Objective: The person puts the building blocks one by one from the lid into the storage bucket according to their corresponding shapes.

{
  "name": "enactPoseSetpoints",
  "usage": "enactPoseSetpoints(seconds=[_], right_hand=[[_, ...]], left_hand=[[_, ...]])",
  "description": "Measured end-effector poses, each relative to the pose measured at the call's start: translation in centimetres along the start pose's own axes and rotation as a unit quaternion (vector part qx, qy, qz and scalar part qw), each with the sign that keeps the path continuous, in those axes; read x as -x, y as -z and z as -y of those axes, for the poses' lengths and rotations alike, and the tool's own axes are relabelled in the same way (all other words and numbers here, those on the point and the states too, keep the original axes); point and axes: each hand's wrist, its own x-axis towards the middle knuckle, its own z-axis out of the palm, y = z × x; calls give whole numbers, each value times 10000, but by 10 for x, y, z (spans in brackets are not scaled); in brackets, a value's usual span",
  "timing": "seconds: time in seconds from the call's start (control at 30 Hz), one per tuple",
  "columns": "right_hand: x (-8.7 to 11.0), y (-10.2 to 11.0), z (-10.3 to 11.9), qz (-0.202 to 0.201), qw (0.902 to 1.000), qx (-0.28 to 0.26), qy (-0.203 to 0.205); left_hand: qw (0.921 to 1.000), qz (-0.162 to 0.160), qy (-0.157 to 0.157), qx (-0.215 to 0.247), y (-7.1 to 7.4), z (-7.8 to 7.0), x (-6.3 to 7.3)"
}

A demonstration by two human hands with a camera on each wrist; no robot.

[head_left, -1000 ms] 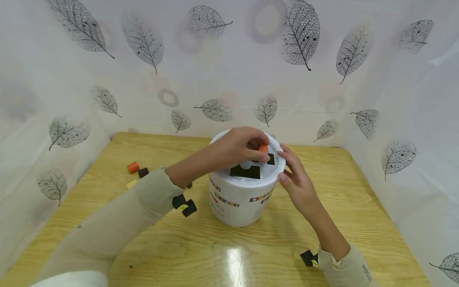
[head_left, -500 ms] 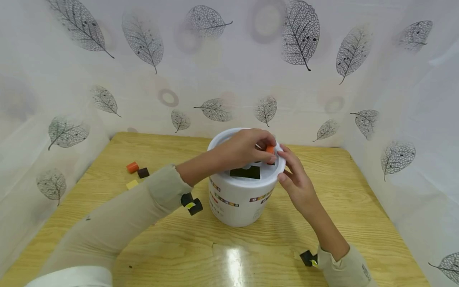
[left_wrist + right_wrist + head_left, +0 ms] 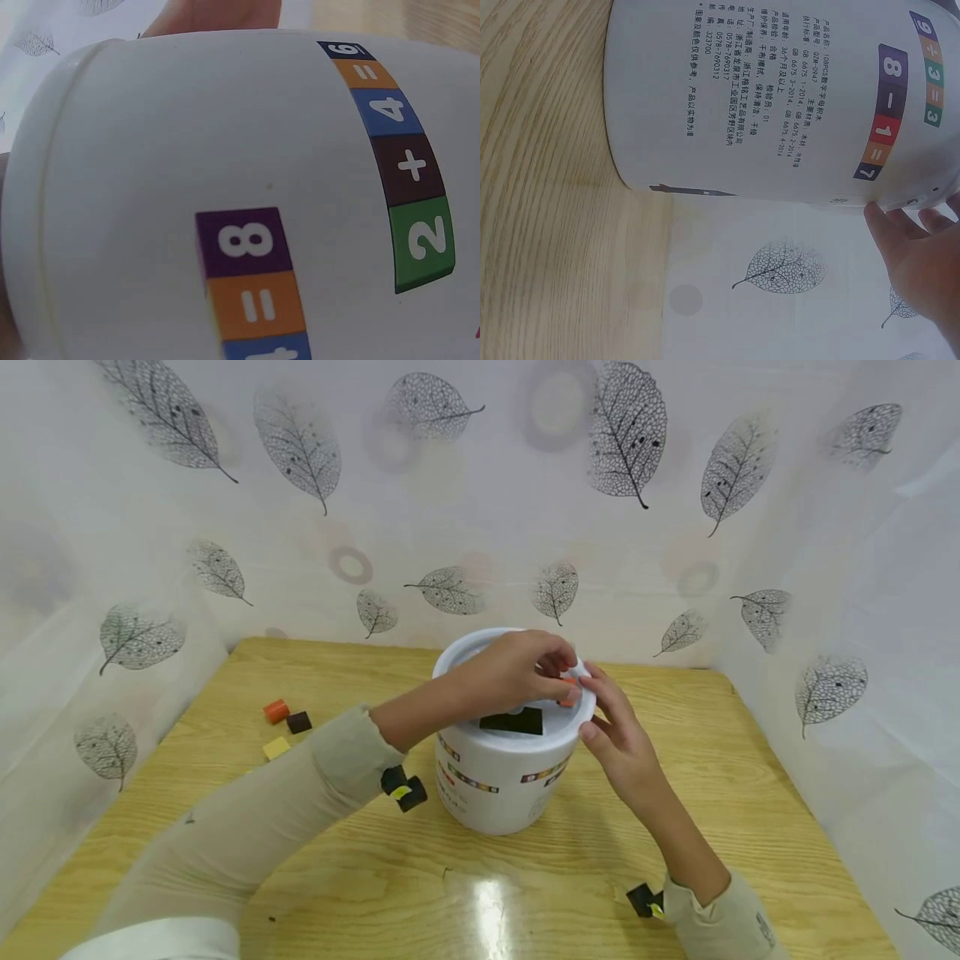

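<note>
A white bucket (image 3: 487,785) printed with coloured number sums stands mid-table, its lid (image 3: 480,652) having dark cut-out openings. My left hand (image 3: 517,664) is over the lid, thumb against an orange block (image 3: 570,693) that sits low at the right-hand opening. The left fingers are bent above the block, apart from it. My right hand (image 3: 626,752) holds the lid's right rim with fingers and thumb. In the right wrist view, the right hand's fingers (image 3: 889,232) meet the bucket's top edge. The bucket wall (image 3: 150,150) fills most of the left wrist view.
To the left on the wooden table (image 3: 360,893) lie an orange cylinder (image 3: 276,711), a dark brown block (image 3: 298,722) and a yellow block (image 3: 276,747), close to the left sleeve. A leaf-patterned curtain (image 3: 480,510) encloses the back and sides.
My left hand has shifted right across the lid with the orange block, which has since sunk lower at the right opening, below the fingers. My right hand stays at the rim.
</note>
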Motion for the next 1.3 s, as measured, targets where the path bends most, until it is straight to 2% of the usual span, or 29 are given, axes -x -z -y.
enactPoseSetpoints(seconds=[0.3,0.6,0.93,1.3], right_hand=[[0,0,-2,23,10000,70,66],[1,1,-1,65,9999,96,97],[0,1,-1,69,9998,147,104],[0,0,-1,82,9998,164,88]], left_hand=[[10000,-26,29,25,1,4,2],[9995,-41,-177,-247,-1,4,-1],[9993,-41,6,-365,0,1,-2],[9988,60,21,-494,2,0,-5]])
